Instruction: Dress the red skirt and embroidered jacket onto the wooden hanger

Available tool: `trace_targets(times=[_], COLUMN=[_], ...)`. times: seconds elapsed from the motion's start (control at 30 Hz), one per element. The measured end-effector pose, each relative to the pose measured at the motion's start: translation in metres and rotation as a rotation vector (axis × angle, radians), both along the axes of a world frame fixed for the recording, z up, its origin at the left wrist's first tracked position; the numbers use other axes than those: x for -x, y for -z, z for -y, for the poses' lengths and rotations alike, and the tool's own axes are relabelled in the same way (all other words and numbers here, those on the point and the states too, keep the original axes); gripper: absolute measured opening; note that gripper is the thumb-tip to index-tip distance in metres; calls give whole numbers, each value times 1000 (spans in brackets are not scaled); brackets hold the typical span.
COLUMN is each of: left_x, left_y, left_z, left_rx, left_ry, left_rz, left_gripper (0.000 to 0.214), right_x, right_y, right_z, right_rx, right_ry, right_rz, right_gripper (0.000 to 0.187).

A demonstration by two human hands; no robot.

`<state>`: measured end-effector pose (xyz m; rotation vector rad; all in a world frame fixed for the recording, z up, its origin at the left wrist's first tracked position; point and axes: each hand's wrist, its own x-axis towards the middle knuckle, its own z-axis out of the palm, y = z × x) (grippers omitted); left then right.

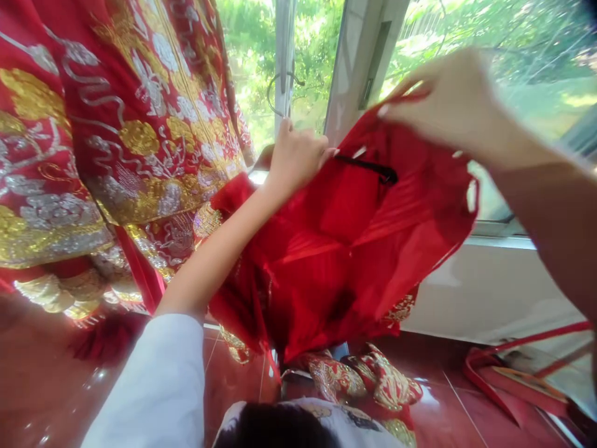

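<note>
My left hand [298, 155] is closed around a clothes hanger, whose metal hook [271, 93] rises above the fist. One black arm of the hanger [368, 167] sticks out to the right, inside the opening of a red garment [345, 274]. At the upper right my right hand [450, 102], slightly blurred, pinches the top edge of this garment and holds it up and spread. The garment's plain red inner side faces me. Gold-embroidered parts of it show at its lower edges. The hanger's other arm is mostly hidden behind my left hand.
Red robes [140, 124] with gold and silver embroidery hang at the left. Windows [312, 56] with trees outside stand behind, above a white wall [452, 292]. Embroidered red cloth [340, 376] hangs low over the tiled floor [452, 417]. Red straps [494, 379] lie at the lower right.
</note>
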<state>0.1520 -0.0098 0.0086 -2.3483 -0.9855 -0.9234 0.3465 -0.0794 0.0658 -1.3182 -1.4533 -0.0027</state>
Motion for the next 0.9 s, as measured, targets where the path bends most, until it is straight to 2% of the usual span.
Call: trace_targets(times=[0.03, 0.1, 0.17, 0.23, 0.3, 0.37, 0.43, 0.5, 0.6, 0.67, 0.77, 0.9], left_x=[-1, 1, 13, 35, 65, 97, 125, 145, 162, 166, 170, 182], left_y=[-1, -3, -6, -6, 0, 13, 28, 41, 49, 47, 40, 33], left_z=[1, 8, 23, 47, 71, 88, 89, 78, 57, 48, 39, 23], left_rx=[-23, -36, 8, 45, 30, -11, 1, 104, 275, 289, 215, 86], left_ry=[-35, -75, -15, 67, 30, -125, -243, -264, -191, -152, -144, -127], left_rz=[-31, -71, -47, 61, 237, 419, 526, 529, 478, 493, 605, 921], left_gripper=[41, 39, 36, 33, 25, 22, 25, 28, 27, 26, 38, 50], right_x=[17, 46, 65, 70, 65, 58, 55, 59, 73, 83, 91, 91], right_y=[14, 50, 81, 95, 88, 68, 47, 35, 36, 43, 51, 52], right_z=[6, 17, 26, 31, 30, 22, 5, -17, -47, -56, -58, -56], right_rx=[15, 180, 221, 223, 163, 51, 5, 114, 368, 442, 436, 454], right_ry=[104, 106, 105, 76, 56, 47, -30, -222, -493, -556, -572, -618], right_rz=[265, 609, 659, 603, 520, 457, 413, 305, 12, -85, -25, 85], right_gripper=[7, 9, 12, 8, 14, 15, 15, 17, 15, 21, 32, 39])
